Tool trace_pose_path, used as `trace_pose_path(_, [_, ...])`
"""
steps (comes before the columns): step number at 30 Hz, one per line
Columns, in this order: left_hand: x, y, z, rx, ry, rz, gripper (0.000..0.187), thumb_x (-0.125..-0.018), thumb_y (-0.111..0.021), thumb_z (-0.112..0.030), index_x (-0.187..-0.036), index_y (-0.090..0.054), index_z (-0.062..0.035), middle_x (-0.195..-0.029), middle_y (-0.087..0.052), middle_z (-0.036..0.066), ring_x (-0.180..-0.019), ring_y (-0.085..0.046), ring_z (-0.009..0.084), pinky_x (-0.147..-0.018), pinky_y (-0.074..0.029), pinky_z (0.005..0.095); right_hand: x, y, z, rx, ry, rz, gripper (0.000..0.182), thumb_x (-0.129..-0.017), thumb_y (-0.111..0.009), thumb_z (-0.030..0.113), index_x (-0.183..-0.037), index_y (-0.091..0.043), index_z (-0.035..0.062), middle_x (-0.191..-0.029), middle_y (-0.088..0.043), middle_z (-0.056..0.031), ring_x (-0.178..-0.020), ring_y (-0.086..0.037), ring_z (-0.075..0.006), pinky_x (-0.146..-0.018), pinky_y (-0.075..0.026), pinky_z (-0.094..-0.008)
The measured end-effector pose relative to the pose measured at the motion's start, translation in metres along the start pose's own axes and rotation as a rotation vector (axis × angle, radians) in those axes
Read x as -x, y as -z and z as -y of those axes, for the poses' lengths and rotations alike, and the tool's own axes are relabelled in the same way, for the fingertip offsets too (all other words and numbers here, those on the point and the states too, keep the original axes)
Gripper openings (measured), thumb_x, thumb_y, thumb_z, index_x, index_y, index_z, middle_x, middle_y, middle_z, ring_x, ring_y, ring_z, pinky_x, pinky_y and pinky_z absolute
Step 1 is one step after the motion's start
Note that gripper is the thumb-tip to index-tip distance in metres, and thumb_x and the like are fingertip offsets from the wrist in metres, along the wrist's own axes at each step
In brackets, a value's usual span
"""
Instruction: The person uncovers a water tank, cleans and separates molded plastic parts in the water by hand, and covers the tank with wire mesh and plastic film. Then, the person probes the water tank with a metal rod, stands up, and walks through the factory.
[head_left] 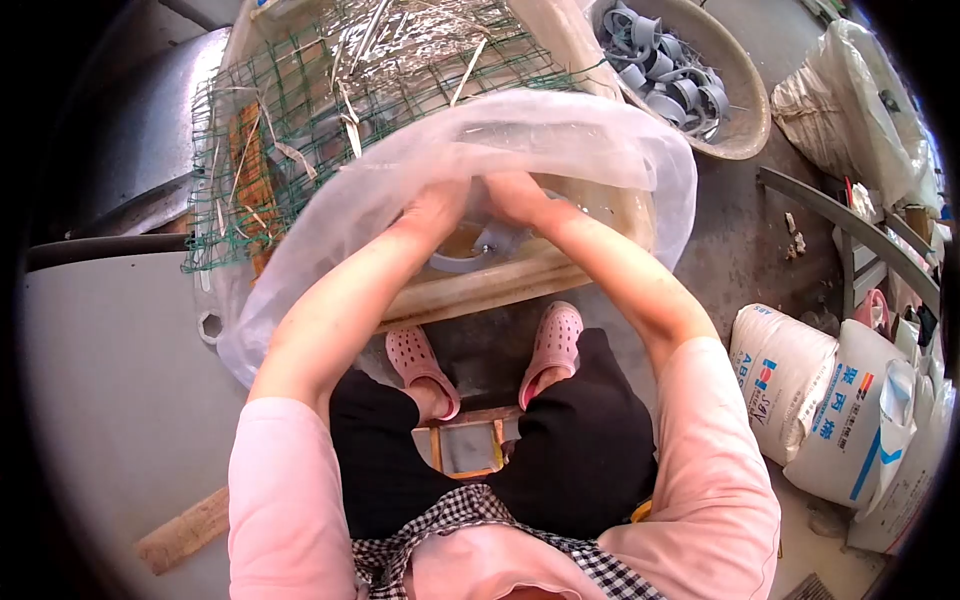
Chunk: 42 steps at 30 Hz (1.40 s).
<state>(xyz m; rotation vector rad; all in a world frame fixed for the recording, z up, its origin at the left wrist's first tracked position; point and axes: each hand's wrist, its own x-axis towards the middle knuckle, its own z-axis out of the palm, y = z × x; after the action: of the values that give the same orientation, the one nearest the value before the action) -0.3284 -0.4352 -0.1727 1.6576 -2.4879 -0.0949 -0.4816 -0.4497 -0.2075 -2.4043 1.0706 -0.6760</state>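
Both of my hands reach into a large translucent white plastic bag (672, 170) spread over a pale basin (500, 283). My left hand (438, 205) is partly covered by the bag's film, and its fingers are hidden. My right hand (512, 196) is close beside it, its fingertips also out of sight at the bag's edge. Just below the hands, a grey plastic ring-shaped part (462, 262) lies in the basin. What either hand holds, if anything, cannot be made out.
Green wire mesh (300, 130) with dry straw strips covers a water-filled tub ahead. A round tub (752, 120) of grey parts stands at the upper right. A metal frame (850, 225) and printed white sacks (785, 370) are at the right. A grey surface (120, 370) lies left.
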Motion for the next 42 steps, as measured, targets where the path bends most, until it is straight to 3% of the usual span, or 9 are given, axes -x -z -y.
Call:
trace_pose_path(4, [-0.008, -0.01, -0.006, -0.294, 0.066, 0.129, 0.018, -0.077, -0.052, -0.013, -0.09, -0.063, -0.0068, -0.101, -0.056, 0.014, -0.097, -0.055, 0.0259, -0.081, -0.044, 0.038, 0.001, 0.005, 0.008, -0.255, -0.352, 0.282, 0.053, -0.071, -0.067, 0.007, -0.118, -0.043, 0.0025, -0.109, -0.057, -0.023, -0.105, -0.052, -0.0406, -0.089, -0.043, -0.044])
trace_pose_path(8, [0.018, -0.011, 0.016, -0.283, -0.198, -0.158, 0.016, -0.074, -0.055, -0.013, -0.085, -0.062, -0.0047, -0.097, -0.058, 0.014, -0.095, -0.057, 0.0266, -0.078, -0.045, 0.0369, 0.01, 0.017, -0.02, -0.246, -0.155, 0.124, 0.034, -0.08, -0.056, 0.017, -0.109, -0.054, -0.0006, -0.11, -0.057, -0.0249, -0.104, -0.055, -0.037, -0.087, -0.043, -0.0417])
trace_pose_path(10, [0.026, -0.001, 0.015, -0.238, -0.238, -0.033, 0.016, -0.072, -0.057, -0.015, -0.083, -0.061, -0.0041, -0.094, -0.058, 0.016, -0.095, -0.056, 0.0285, -0.079, -0.045, 0.0364, -0.002, 0.051, -0.022, -0.046, -0.421, 0.644, 0.045, -0.082, -0.051, 0.019, -0.123, -0.048, 0.0001, -0.119, -0.054, -0.0227, -0.11, -0.052, -0.0333, -0.094, -0.039, -0.0386])
trace_pose_path(20, [0.007, 0.042, 0.011, -0.131, 0.034, 0.244, 0.017, -0.081, -0.045, -0.009, -0.091, -0.056, 0.0002, -0.078, -0.066, 0.019, -0.073, -0.067, 0.0327, -0.061, -0.053, 0.0424, 0.016, 0.057, -0.001, 0.272, -0.437, 0.656, 0.102, -0.058, -0.068, 0.068, -0.13, -0.043, -0.0002, -0.126, -0.05, -0.0209, -0.119, -0.047, -0.031, -0.103, -0.033, -0.0366])
trace_pose_path(23, [0.009, 0.051, 0.012, -0.11, 0.075, 0.23, 0.017, -0.082, -0.044, -0.009, -0.091, -0.056, 0.001, -0.078, -0.066, 0.02, -0.073, -0.066, 0.0341, -0.063, -0.053, 0.0437, -0.008, 0.082, -0.022, -0.059, -0.72, 1.036, 0.104, -0.06, -0.067, 0.069, -0.133, -0.038, 0.0017, -0.134, -0.043, -0.0181, -0.122, -0.043, -0.03, -0.103, -0.034, -0.0401])
trace_pose_path(30, [0.022, 0.059, 0.015, -0.047, 0.173, 0.184, 0.019, -0.084, -0.041, -0.008, -0.091, -0.054, 0.0035, -0.078, -0.064, 0.023, -0.073, -0.065, 0.0372, -0.065, -0.052, 0.0465, 0.061, 0.059, -0.085, -0.176, -0.382, 0.548, 0.065, -0.076, -0.068, 0.047, -0.129, -0.045, 0.0169, -0.116, -0.057, -0.0159, -0.108, -0.053, -0.0304, -0.09, -0.042, -0.0366])
trace_pose_path(34, [0.026, 0.057, 0.015, -0.039, 0.172, 0.169, 0.018, -0.085, -0.041, -0.007, -0.092, -0.053, 0.004, -0.079, -0.065, 0.023, -0.073, -0.065, 0.0379, -0.065, -0.052, 0.0465, 0.063, 0.072, -0.06, -0.145, -0.673, 0.735, 0.046, -0.084, -0.063, 0.038, -0.119, -0.049, 0.0124, -0.098, -0.063, -0.015, -0.095, -0.06, -0.0277, -0.077, -0.044, -0.039])
trace_pose_path(37, [0.028, 0.053, 0.016, -0.043, 0.166, 0.165, 0.019, -0.085, -0.04, -0.008, -0.093, -0.053, 0.0036, -0.079, -0.065, 0.022, -0.073, -0.065, 0.0375, -0.065, -0.052, 0.0465, 0.076, 0.075, -0.028, -0.035, -0.441, 0.254, 0.036, -0.088, -0.055, 0.04, -0.102, -0.05, 0.0075, -0.083, -0.063, -0.0188, -0.078, -0.062, -0.0329, -0.063, -0.044, -0.0431])
trace_pose_path(42, [0.029, 0.039, 0.02, -0.01, 0.217, 0.136, 0.026, -0.081, -0.061, -0.019, -0.095, -0.051, -0.0001, -0.08, -0.064, 0.021, -0.075, -0.063, 0.039, -0.066, -0.05, 0.0484, 0.067, 0.093, 0.006, 0.332, -0.379, 0.228, 0.037, -0.085, -0.057, 0.04, -0.103, -0.048, 0.0084, -0.085, -0.063, -0.0155, -0.076, -0.062, -0.0345, -0.064, -0.047, -0.0452])
